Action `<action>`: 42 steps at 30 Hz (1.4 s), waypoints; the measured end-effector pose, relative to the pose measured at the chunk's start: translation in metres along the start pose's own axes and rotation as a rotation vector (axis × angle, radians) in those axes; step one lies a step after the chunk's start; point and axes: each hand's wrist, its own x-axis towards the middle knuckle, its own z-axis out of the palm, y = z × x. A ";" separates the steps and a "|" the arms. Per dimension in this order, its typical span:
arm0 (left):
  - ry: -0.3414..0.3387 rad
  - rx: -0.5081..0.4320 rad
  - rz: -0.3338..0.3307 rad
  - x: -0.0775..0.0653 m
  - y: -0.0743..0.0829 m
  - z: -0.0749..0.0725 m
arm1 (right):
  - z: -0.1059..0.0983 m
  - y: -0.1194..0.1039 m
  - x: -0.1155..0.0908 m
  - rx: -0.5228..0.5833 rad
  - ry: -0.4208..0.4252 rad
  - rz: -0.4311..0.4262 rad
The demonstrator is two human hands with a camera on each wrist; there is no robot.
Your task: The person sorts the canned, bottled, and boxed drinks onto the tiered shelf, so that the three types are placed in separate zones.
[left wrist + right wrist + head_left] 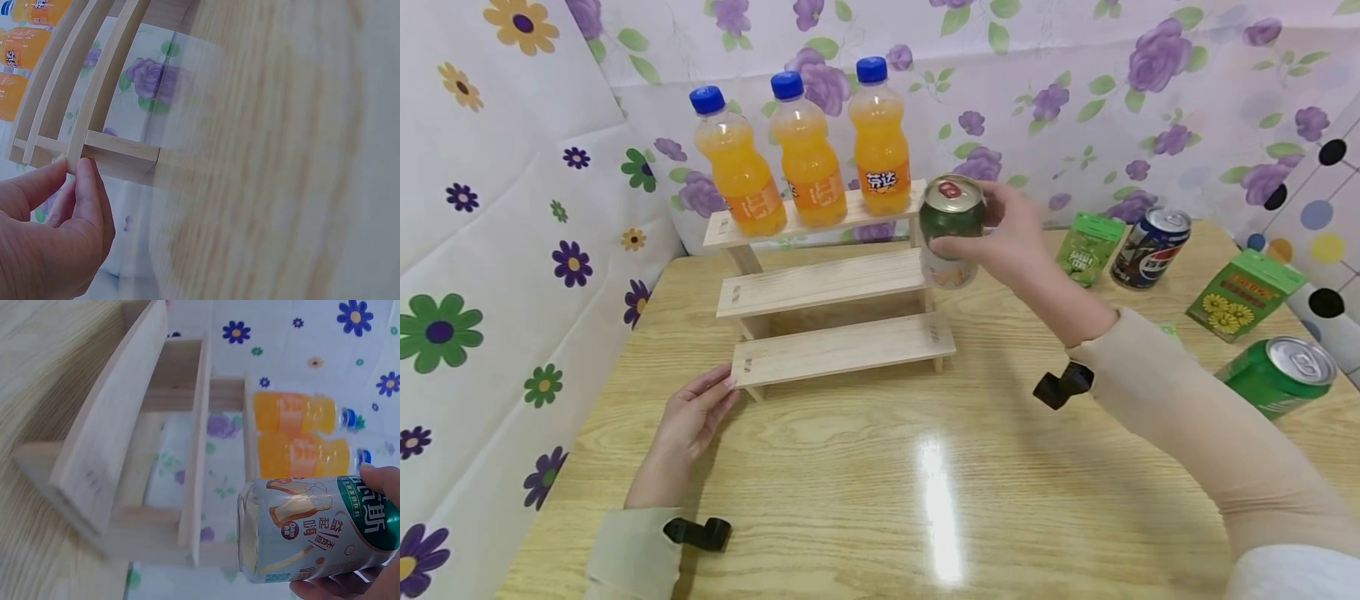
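A green-and-silver drink can [953, 218] is in my right hand [1011, 237], gripped between thumb and fingers at the right end of a three-step wooden rack [842, 346]. In the right wrist view the can [312, 528] lies across the picture, its pale lower part showing beer mugs, its base apart from the boards. My left hand [696, 412] pinches the front left corner of the rack's lowest step. The left wrist view shows thumb and fingertips on that corner of the rack [94, 134]. Three orange soda bottles [880, 142] with blue caps stand on the top step.
To the right stand a light green carton [1090, 248], a dark blue cola can [1152, 247], a green carton with yellow flowers [1246, 293] and a green can [1279, 375]. A flowered cloth [1075, 108] hangs behind the wooden table [850, 492].
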 end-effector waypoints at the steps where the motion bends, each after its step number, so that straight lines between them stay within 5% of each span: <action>1: -0.002 -0.001 0.000 0.000 0.000 0.000 | 0.004 -0.004 0.001 0.006 -0.008 -0.002; 20: 0.012 -0.012 -0.010 0.002 -0.001 0.002 | 0.095 -0.056 0.008 0.168 -0.181 -0.131; 28: -0.019 -0.021 0.012 0.000 -0.002 0.000 | 0.137 -0.052 0.008 0.193 -0.180 -0.217; 42: 0.021 -0.010 -0.006 0.000 -0.002 0.000 | 0.177 -0.050 0.021 0.228 -0.201 -0.250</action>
